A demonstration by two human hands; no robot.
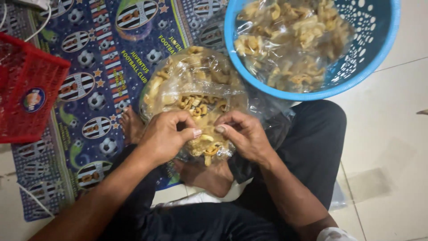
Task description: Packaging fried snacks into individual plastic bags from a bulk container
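A clear plastic bag (pixel 196 85) full of yellowish fried snack pieces rests on my lap, above my crossed legs. My left hand (pixel 167 136) pinches the bag's near edge with thumb and fingers. Close beside it, my right hand (pixel 245 134) grips the same edge from the other side. The two thumbs almost meet over the snack pieces. Both hands hide part of the bag's mouth.
A round blue perforated basket (pixel 379 49) at the upper right holds several more clear bags of snacks (pixel 285 40). A red plastic crate (pixel 26 89) stands at the left on a patterned mat with football prints (pixel 102 58). Pale floor tiles (pixel 388 156) lie to the right.
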